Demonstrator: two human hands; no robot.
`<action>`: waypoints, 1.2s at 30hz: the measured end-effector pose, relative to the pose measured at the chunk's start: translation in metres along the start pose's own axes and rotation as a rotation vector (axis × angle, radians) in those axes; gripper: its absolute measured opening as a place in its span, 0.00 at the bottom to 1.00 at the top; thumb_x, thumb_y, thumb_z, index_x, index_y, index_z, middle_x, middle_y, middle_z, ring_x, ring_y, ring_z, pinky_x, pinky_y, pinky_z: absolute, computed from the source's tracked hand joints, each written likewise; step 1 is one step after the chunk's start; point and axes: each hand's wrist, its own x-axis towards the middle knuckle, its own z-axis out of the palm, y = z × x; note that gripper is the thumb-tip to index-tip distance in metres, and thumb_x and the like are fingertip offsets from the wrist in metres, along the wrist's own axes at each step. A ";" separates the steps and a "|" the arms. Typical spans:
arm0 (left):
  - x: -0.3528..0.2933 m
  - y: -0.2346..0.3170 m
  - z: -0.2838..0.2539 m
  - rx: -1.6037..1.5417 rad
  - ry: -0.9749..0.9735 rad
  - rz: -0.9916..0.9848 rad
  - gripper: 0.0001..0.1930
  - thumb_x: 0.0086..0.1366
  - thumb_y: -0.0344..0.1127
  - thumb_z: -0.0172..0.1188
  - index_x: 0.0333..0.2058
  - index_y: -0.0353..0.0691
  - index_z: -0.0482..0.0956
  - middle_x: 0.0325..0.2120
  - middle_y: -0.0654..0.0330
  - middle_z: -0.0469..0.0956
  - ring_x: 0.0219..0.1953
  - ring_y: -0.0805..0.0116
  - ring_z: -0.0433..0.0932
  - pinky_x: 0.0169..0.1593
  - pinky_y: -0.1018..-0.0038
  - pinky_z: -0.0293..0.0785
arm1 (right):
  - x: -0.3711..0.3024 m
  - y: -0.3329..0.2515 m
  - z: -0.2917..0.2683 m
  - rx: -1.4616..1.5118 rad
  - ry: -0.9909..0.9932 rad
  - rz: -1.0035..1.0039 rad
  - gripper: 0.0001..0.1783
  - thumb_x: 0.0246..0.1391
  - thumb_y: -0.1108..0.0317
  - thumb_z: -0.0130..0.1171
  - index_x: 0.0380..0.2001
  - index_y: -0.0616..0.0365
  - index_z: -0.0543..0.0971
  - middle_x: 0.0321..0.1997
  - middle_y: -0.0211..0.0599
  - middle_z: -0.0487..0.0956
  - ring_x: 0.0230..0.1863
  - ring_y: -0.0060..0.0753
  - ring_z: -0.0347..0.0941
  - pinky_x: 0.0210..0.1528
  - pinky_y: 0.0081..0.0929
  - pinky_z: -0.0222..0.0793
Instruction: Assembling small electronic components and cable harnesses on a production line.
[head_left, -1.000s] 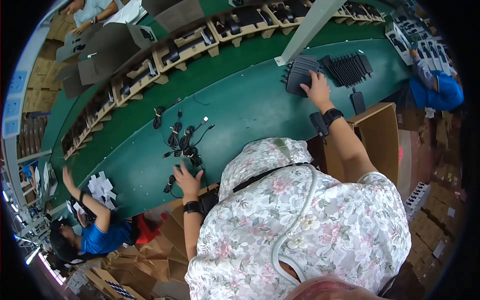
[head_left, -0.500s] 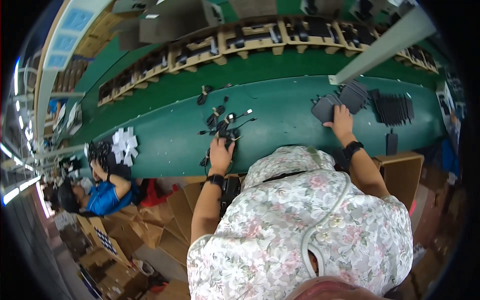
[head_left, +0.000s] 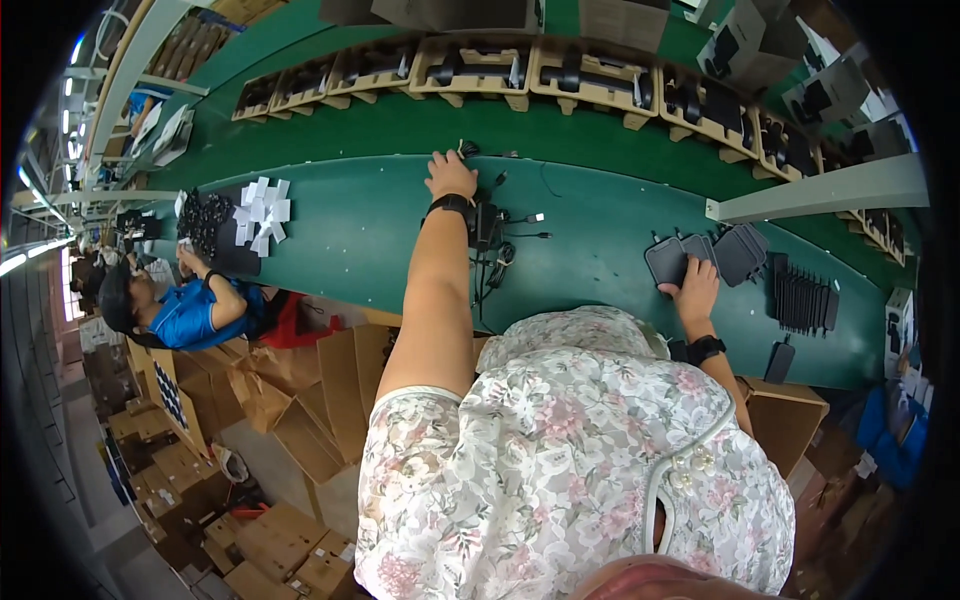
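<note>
My left hand (head_left: 450,175) reaches to the far side of the green table (head_left: 380,235), fingers extended and apart. Beside its fingertips lies a small black cable bundle (head_left: 468,149); whether they touch is unclear. Under and beside my left wrist are dark coiled cables (head_left: 484,225), a white-tipped plug (head_left: 538,217) and another coiled black cable (head_left: 502,258). My right hand (head_left: 694,290) rests, fingers spread, on the near edge of a flat dark-grey rounded pad (head_left: 668,260). More such overlapping pads (head_left: 741,255) fan out beyond it.
A row of black slim pieces (head_left: 803,300) and one single piece (head_left: 779,360) lie at the right. Cardboard trays (head_left: 470,68) line the raised back shelf. A metal post (head_left: 810,190) crosses at the right. A co-worker in blue (head_left: 205,310) sits left near white slips (head_left: 264,212).
My left hand has moved from the coiled cables near the front of the table to the far edge. My right hand stays at the pads. The whole view has shifted.
</note>
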 end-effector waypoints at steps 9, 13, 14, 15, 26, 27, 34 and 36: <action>-0.014 -0.003 0.020 0.061 -0.004 0.079 0.37 0.47 0.46 0.66 0.54 0.45 0.59 0.53 0.54 0.61 0.54 0.50 0.61 0.50 0.55 0.65 | -0.005 -0.008 -0.010 -0.006 -0.029 -0.004 0.35 0.28 0.53 0.68 0.41 0.56 0.69 0.39 0.36 0.68 0.44 0.40 0.64 0.44 0.37 0.59; -0.013 -0.018 0.027 0.040 -0.012 0.211 0.26 0.52 0.42 0.61 0.48 0.43 0.64 0.47 0.56 0.70 0.48 0.51 0.68 0.47 0.58 0.67 | 0.001 -0.017 -0.013 0.045 -0.080 0.007 0.32 0.31 0.53 0.67 0.40 0.56 0.70 0.39 0.37 0.69 0.45 0.40 0.65 0.44 0.37 0.61; -0.013 -0.019 0.029 0.030 0.013 0.243 0.24 0.54 0.41 0.59 0.48 0.43 0.65 0.46 0.56 0.71 0.47 0.51 0.69 0.47 0.57 0.67 | 0.005 -0.016 -0.014 0.070 -0.073 0.024 0.32 0.32 0.53 0.66 0.41 0.56 0.70 0.40 0.38 0.69 0.45 0.40 0.65 0.45 0.37 0.61; -0.016 -0.019 0.027 0.025 0.021 0.278 0.22 0.54 0.40 0.59 0.46 0.43 0.66 0.45 0.56 0.71 0.46 0.50 0.69 0.46 0.57 0.67 | 0.008 -0.013 -0.012 0.070 -0.082 0.048 0.32 0.32 0.53 0.66 0.41 0.56 0.70 0.40 0.38 0.69 0.45 0.40 0.65 0.45 0.37 0.61; -0.139 0.003 0.018 0.049 0.141 0.730 0.17 0.49 0.30 0.58 0.41 0.43 0.70 0.36 0.59 0.70 0.43 0.57 0.68 0.42 0.60 0.65 | 0.000 -0.021 -0.011 -0.040 -0.147 0.111 0.52 0.26 0.52 0.70 0.57 0.52 0.59 0.47 0.39 0.64 0.50 0.41 0.61 0.48 0.37 0.59; -0.146 0.000 0.026 0.044 0.069 0.711 0.18 0.49 0.30 0.59 0.41 0.43 0.69 0.37 0.58 0.69 0.43 0.56 0.68 0.42 0.60 0.65 | 0.000 -0.022 -0.009 -0.018 -0.122 0.116 0.53 0.25 0.52 0.71 0.58 0.52 0.58 0.46 0.39 0.65 0.49 0.41 0.61 0.48 0.38 0.59; -0.168 0.011 0.041 0.148 0.004 0.686 0.23 0.48 0.38 0.63 0.43 0.41 0.67 0.39 0.54 0.67 0.45 0.54 0.66 0.43 0.60 0.64 | 0.010 -0.020 -0.019 0.030 -0.191 0.213 0.53 0.25 0.52 0.71 0.58 0.54 0.58 0.42 0.39 0.66 0.48 0.40 0.63 0.46 0.35 0.60; -0.162 0.010 0.045 0.182 0.020 0.691 0.23 0.48 0.39 0.64 0.42 0.41 0.68 0.39 0.54 0.67 0.46 0.54 0.66 0.44 0.60 0.64 | 0.012 -0.015 -0.016 0.030 -0.089 0.161 0.45 0.28 0.53 0.70 0.52 0.55 0.64 0.41 0.37 0.67 0.47 0.40 0.63 0.46 0.34 0.61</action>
